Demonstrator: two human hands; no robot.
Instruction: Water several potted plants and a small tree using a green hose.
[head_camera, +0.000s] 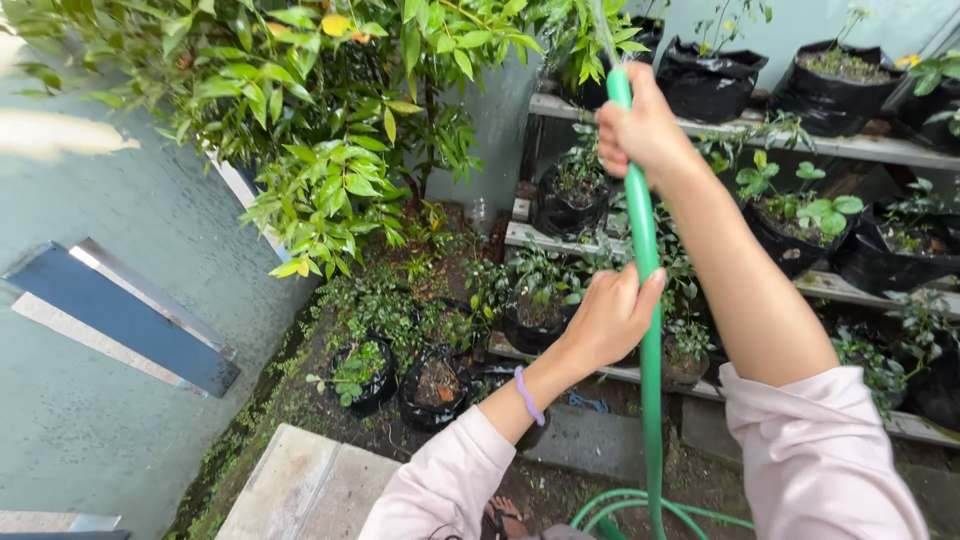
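Pink sleeves (820, 450) frame a green hose (651, 350) rising from loops below. The left hand (610, 315) has its fingers wrapped round the hose's middle; the right hand (645, 125) grips it near the tip, fingers closed. Beyond the fingers, potted plants (800, 215) line shelves (850, 147).

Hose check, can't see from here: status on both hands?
Left hand shut on green hose, mid-length. Right hand shut on it near the nozzle end, raised. Potted plants on shelves ahead; nothing in the way.

Hose running up between two hands
Right hand (645, 130) is gripping the hose (647, 300) above the left hand (610, 318); shelves (860, 147) of potted plants (800, 225) are standing behind, a bush (330, 130) growing left.
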